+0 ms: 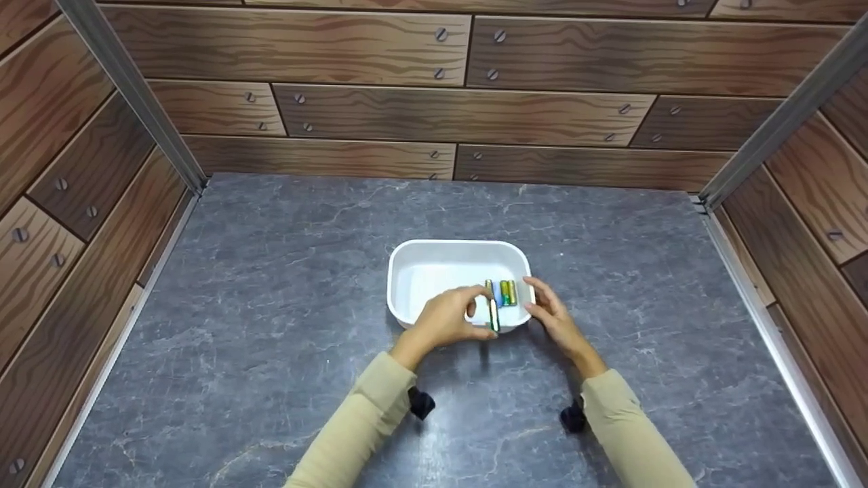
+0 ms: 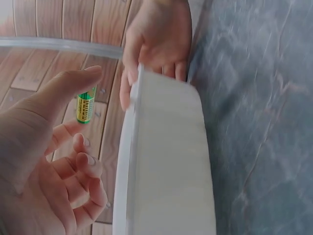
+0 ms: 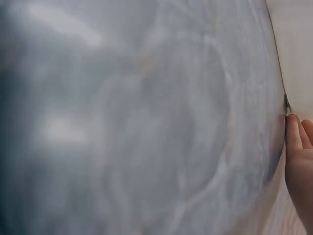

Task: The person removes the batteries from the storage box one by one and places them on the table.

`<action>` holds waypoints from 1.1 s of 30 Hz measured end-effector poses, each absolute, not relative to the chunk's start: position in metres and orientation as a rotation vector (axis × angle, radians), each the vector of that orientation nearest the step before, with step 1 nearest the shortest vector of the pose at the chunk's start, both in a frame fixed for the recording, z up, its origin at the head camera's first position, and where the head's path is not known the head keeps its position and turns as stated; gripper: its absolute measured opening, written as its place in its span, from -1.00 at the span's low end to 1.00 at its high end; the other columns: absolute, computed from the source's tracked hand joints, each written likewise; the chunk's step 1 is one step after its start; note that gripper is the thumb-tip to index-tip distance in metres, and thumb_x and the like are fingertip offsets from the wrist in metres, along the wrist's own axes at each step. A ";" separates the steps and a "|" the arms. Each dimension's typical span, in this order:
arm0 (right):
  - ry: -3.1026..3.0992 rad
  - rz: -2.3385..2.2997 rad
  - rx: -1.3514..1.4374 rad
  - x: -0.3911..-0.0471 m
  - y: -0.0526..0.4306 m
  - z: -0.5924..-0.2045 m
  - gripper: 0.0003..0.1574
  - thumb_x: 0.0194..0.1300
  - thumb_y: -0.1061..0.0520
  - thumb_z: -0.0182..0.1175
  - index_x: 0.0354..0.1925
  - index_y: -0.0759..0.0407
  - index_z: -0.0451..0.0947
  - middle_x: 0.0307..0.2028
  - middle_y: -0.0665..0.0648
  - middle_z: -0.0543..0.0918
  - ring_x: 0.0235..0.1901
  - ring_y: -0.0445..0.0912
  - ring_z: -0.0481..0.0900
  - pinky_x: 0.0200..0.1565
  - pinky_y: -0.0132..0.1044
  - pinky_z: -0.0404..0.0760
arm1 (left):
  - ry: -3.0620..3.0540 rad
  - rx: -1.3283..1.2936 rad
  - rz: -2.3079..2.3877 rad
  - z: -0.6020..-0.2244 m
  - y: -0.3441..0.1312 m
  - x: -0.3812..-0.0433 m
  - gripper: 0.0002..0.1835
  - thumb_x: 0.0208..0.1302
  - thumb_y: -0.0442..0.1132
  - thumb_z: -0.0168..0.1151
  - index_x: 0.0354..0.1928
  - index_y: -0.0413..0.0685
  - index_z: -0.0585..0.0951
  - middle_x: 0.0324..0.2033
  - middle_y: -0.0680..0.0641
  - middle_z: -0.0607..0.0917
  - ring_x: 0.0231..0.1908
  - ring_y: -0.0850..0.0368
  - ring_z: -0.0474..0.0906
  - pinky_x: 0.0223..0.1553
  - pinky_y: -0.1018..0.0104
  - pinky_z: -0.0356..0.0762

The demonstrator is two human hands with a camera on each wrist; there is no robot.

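My left hand (image 1: 447, 315) pinches a green and gold battery (image 1: 494, 316) between thumb and index finger, over the near rim of a white rectangular container (image 1: 400, 285). In the left wrist view this battery (image 2: 84, 106) hangs upright below the thumb, the other fingers loosely curled. My right hand (image 1: 556, 322) grips the container's right end, thumb and fingers at the rim. Inside, near that end, several batteries (image 1: 508, 293) lie side by side, green and gold, with a blue patch beside them. The left fingers partly cover one of them.
The container stands on a grey marbled tabletop (image 1: 285, 325). Wood-patterned panels (image 1: 380, 112) rise at the back and on both sides, joined by metal corner posts (image 1: 773, 112). A black wrist device (image 1: 421, 403) sits under the left sleeve, another (image 1: 573, 417) by the right sleeve.
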State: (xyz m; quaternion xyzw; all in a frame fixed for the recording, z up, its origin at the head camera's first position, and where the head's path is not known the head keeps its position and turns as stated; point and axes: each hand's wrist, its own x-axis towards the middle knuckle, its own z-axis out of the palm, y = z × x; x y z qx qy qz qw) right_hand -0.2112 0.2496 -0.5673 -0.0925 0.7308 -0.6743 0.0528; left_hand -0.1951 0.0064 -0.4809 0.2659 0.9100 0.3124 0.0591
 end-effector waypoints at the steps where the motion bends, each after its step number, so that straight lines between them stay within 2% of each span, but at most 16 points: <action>1: 2.231 -2.037 -0.289 -0.211 0.250 -0.567 -0.33 0.39 0.29 0.02 0.38 0.44 0.08 0.31 0.53 0.27 0.12 -0.21 0.51 0.05 -0.53 0.50 | 2.751 0.818 0.944 -0.481 0.007 -0.192 -0.38 -0.09 0.06 0.51 0.07 0.10 0.56 -0.44 0.00 0.60 -0.50 0.30 0.27 -0.46 0.47 0.18; 7: 2.286 -1.958 -0.267 -0.211 0.250 -0.563 -0.32 0.39 0.32 0.01 0.41 0.38 0.09 0.35 0.51 0.25 0.16 -0.25 0.45 0.05 -0.60 0.43 | 2.710 0.892 0.918 -0.484 0.013 -0.175 -0.36 -0.07 0.09 0.50 0.10 0.12 0.55 -0.40 -0.07 0.67 -0.50 0.34 0.29 -0.46 0.51 0.20; 16: 2.260 -1.942 -0.228 -0.209 0.250 -0.563 -0.31 0.37 0.34 0.01 0.41 0.35 0.08 0.37 0.47 0.25 0.18 -0.26 0.42 0.08 -0.59 0.42 | 2.668 0.905 0.911 -0.504 0.020 -0.159 -0.39 -0.06 0.07 0.50 0.08 0.08 0.57 -0.43 -0.02 0.64 -0.53 0.38 0.25 -0.47 0.56 0.17; 23: 2.187 -2.004 -0.186 -0.216 0.249 -0.561 -0.29 0.37 0.31 0.03 0.42 0.35 0.09 0.33 0.49 0.29 0.07 -0.33 0.50 0.04 -0.53 0.48 | 2.630 0.835 0.921 -0.524 0.024 -0.153 -0.40 -0.08 0.07 0.52 0.06 0.15 0.57 -0.44 -0.01 0.63 -0.55 0.39 0.23 -0.49 0.54 0.17; 26: 2.123 -2.075 -0.119 -0.219 0.248 -0.562 -0.31 0.35 0.35 0.03 0.40 0.37 0.12 0.31 0.44 0.33 0.06 -0.31 0.52 0.04 -0.49 0.51 | 2.614 0.822 0.923 -0.531 0.027 -0.153 -0.39 -0.10 0.07 0.53 0.06 0.15 0.57 -0.51 0.06 0.56 -0.57 0.39 0.22 -0.50 0.55 0.17; 30: 2.015 -2.147 -0.044 -0.221 0.249 -0.564 -0.29 0.33 0.39 0.00 0.40 0.35 0.10 0.31 0.30 0.34 0.13 -0.26 0.45 0.09 -0.47 0.47 | 2.604 0.810 0.918 -0.537 0.031 -0.154 -0.36 -0.12 0.07 0.54 0.07 0.14 0.57 -0.57 0.14 0.46 -0.58 0.40 0.22 -0.51 0.55 0.16; 33: 1.935 -2.209 -0.006 -0.220 0.248 -0.566 -0.28 0.30 0.41 -0.01 0.40 0.33 0.10 0.29 0.23 0.34 0.16 -0.24 0.40 0.11 -0.47 0.46 | 2.602 0.800 0.916 -0.540 0.033 -0.155 -0.35 -0.15 0.08 0.55 0.07 0.13 0.57 -0.56 0.14 0.47 -0.58 0.40 0.22 -0.51 0.55 0.17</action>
